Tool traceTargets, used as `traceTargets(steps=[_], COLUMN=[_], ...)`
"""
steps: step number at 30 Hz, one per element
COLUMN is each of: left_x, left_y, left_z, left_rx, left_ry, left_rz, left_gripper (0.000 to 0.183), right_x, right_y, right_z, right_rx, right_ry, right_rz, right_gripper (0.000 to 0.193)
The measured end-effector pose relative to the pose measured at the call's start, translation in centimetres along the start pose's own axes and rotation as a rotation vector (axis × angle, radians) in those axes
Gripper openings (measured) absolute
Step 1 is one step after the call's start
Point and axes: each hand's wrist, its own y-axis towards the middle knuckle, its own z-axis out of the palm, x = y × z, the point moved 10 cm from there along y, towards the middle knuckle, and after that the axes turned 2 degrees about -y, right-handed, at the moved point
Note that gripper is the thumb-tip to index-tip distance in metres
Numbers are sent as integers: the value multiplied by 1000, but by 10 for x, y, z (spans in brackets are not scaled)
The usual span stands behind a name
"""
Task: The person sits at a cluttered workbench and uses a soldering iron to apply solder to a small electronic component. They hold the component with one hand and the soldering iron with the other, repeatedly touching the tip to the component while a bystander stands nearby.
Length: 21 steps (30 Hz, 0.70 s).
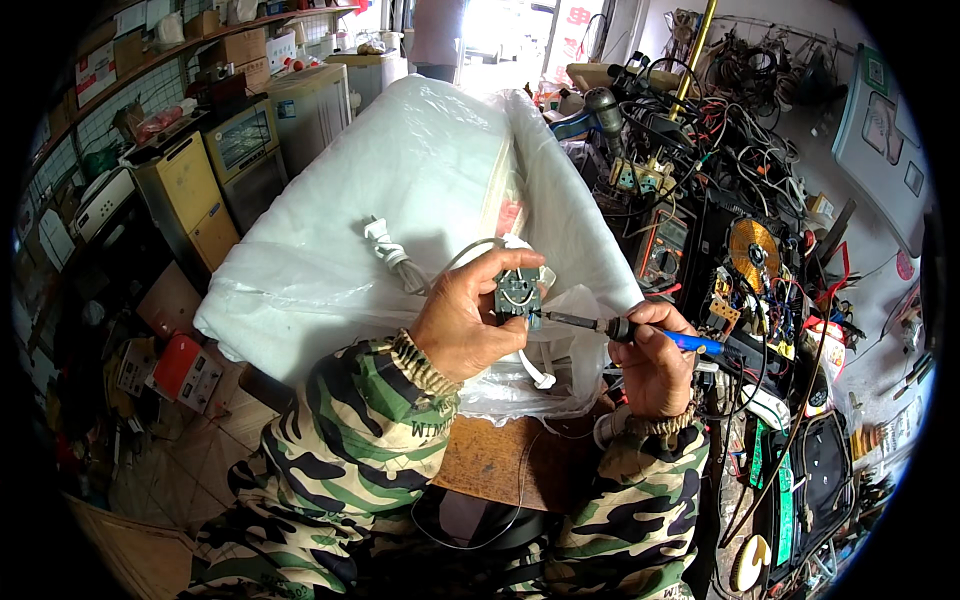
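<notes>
My left hand (462,322) pinches a small dark green circuit board (517,293) between thumb and fingers, above the plastic-covered bulk. A pale wire loops across the board's face. In my right hand (658,368) is a soldering iron (692,342) with a blue handle. Its dark tip points left and reaches the board's lower right edge; whether it touches cannot be made out. A grey-white cable (470,250) runs behind my left fingers. Beyond them a bundled white cord (395,258) lies on the plastic. Below the board hangs a white lead with a small connector (541,380).
A large white item wrapped in clear plastic (370,150) fills the middle, over a wooden bench top (490,455). To the right are heaped cables, a multimeter (664,245), a copper coil (752,250) and circuit boards. Cabinets (190,195) and a red device (186,368) stand left. Someone stands at the back.
</notes>
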Motion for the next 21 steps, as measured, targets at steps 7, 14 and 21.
traceTargets(steps=[7, 14, 21], left_x=[3, -1, -3], left_y=[1, -2, -2], left_z=[1, -3, -1], left_rx=[10, -2, -20], left_ry=[27, 69, 66], left_rz=[-2, 11, 23], left_gripper=[59, 59, 59], right_x=[0, 3, 1], right_y=[0, 3, 1], right_z=[-3, 1, -3], right_rx=[-16, -21, -23], right_ry=[19, 62, 45], right_rz=[-10, -42, -22], right_gripper=[14, 13, 13])
